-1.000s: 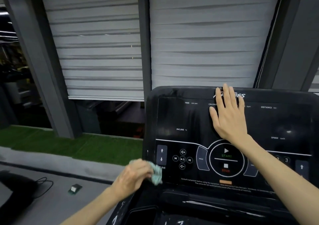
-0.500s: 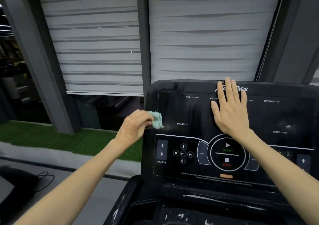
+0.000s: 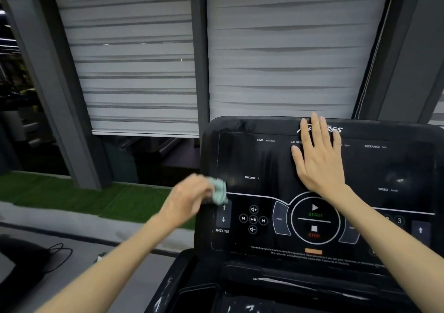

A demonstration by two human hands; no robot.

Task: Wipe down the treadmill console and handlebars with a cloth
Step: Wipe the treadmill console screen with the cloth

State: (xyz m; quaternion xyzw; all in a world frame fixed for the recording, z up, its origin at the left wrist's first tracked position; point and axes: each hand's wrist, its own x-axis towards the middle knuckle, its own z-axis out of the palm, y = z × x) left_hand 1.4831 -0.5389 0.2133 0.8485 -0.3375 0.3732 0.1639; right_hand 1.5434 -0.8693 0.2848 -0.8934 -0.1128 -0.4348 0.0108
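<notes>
Console wipe in hand at its left edge: the left hand [image 3: 192, 198] presses the bunched green cloth [image 3: 219, 190], gripped in curled fingers [image 3: 205, 189], against the console [image 3: 264, 159], the right hand [image 3: 319, 161] rests flat and straight-fingered near the top edge, and next, I reckon, comes a sweep across the buttons [image 3: 253, 219].

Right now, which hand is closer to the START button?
Right. The right hand lies just above the START button; the left hand, gripping the cloth, is off to its left.
</notes>
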